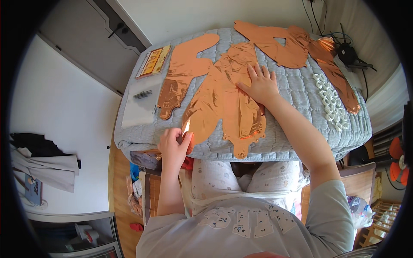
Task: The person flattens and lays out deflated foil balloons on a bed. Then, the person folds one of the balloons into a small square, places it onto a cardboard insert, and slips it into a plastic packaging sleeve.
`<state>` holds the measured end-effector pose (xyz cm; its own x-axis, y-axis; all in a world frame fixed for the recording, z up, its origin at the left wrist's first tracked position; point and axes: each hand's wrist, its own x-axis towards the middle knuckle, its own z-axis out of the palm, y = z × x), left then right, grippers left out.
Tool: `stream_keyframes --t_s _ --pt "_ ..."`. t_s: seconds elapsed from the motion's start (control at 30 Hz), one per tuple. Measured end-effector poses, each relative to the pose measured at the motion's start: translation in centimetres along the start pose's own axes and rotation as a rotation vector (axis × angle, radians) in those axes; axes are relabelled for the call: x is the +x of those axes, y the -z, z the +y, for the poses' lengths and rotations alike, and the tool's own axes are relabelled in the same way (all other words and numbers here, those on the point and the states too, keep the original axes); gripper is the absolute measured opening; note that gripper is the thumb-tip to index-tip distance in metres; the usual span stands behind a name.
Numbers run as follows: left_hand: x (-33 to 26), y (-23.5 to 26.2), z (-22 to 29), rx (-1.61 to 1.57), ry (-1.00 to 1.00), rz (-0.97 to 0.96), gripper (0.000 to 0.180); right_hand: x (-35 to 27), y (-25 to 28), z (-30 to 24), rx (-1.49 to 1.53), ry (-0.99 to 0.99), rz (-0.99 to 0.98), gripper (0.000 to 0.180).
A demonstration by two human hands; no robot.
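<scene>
1. Our left hand (174, 144) pinches the foil balloon (226, 101) at the padded table's (297, 92) near edge.
2. Our right hand (259, 84) presses flat, open, on its middle.
3. More balloons (183, 75) and white rings (330, 101) crowd both sides.

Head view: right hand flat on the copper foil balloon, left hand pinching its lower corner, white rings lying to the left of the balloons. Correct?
Not quite. The head view shows the white rings to the right of the balloons. The rest holds: the right hand lies flat on the copper foil balloon, and the left hand pinches its lower corner.
</scene>
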<state>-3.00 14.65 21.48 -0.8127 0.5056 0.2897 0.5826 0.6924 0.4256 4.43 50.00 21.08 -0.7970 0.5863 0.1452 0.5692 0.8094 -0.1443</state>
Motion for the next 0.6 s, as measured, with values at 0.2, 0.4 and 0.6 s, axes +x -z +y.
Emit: stream_keyframes --t_s 0.2,0.4,0.6 --pt "1.8 -1.0 0.5 -0.761 -0.053 -0.046 0.017 0.2 -0.1 0.1 0.019 -0.007 0.01 0.096" --pt "5.8 -1.4 8.7 -1.068 -0.317 -0.627 0.015 -0.2 0.3 -0.2 0.022 0.02 -0.006 0.087" --pt "8.2 -2.8 14.0 -0.537 -0.511 -1.017 0.022 0.8 -0.9 0.9 -0.027 0.008 -0.072 0.069"
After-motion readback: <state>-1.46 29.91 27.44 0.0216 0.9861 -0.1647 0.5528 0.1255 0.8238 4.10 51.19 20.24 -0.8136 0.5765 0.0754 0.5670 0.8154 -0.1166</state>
